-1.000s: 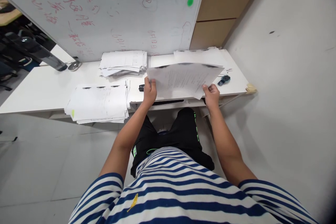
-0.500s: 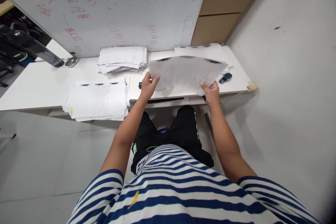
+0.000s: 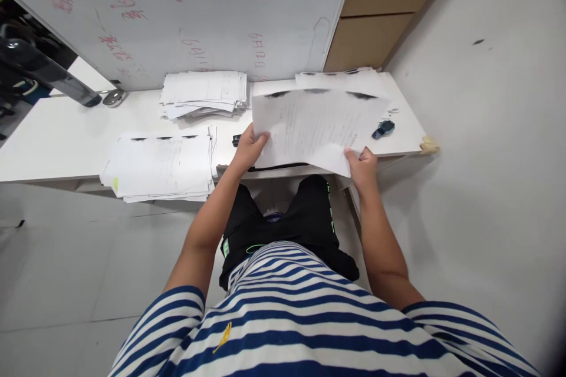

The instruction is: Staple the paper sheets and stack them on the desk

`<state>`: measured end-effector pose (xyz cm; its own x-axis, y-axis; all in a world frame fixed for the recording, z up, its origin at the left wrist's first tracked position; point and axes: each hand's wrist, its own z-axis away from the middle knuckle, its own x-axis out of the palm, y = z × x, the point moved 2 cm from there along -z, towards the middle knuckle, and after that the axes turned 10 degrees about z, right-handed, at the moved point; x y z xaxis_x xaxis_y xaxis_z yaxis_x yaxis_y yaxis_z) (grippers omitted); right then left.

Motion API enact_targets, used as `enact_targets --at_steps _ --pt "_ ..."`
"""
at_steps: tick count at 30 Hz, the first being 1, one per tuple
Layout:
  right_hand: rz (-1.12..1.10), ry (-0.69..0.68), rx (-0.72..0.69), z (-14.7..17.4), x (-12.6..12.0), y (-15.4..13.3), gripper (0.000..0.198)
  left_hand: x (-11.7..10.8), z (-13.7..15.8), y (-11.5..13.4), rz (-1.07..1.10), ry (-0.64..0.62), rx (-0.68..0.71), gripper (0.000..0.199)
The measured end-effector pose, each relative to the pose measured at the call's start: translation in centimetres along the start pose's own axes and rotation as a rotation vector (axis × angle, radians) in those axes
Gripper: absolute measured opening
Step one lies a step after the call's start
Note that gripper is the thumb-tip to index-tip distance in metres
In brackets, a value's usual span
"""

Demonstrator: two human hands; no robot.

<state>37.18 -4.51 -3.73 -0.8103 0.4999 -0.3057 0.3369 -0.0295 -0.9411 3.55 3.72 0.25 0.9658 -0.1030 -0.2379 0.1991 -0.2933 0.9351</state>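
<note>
A printed sheet of paper (image 3: 309, 123) is held up over the front of the desk, text facing me, with dark marks along its far edge. Whether it is one sheet or several I cannot tell. My left hand (image 3: 250, 148) is closed on its left edge, thumb on top. At the near right corner, my right hand (image 3: 362, 169) pinches the paper, which bends there. Behind it lies a paper stack (image 3: 340, 78), partly hidden. Left of my left hand, another stack of printed sheets (image 3: 163, 165) overhangs the front edge. A small black object (image 3: 236, 140) lies beside my left hand.
A messy paper pile (image 3: 203, 91) rests at the back of the white desk (image 3: 66, 141), against a whiteboard (image 3: 212, 6). A dark blue watch-like object (image 3: 383, 129) lies on the right. A dark bottle (image 3: 57, 73) and a rounded metallic object (image 3: 114, 98) are far left.
The held paper has flattened and its near right part has come down toward me. My right hand has moved slightly right and nearer. My left hand keeps its grip.
</note>
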Motion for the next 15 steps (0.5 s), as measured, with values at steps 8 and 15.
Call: enact_targets --at_steps 8,15 --pt "-0.213 -0.041 0.494 3.9 -3.7 5.0 0.030 -1.9 0.1 -2.1 -0.652 -0.082 0.095 0.049" --pt "-0.261 -0.055 0.551 5.3 -3.5 4.9 0.026 -3.1 -0.4 -6.5 -0.810 -0.063 0.042 0.039"
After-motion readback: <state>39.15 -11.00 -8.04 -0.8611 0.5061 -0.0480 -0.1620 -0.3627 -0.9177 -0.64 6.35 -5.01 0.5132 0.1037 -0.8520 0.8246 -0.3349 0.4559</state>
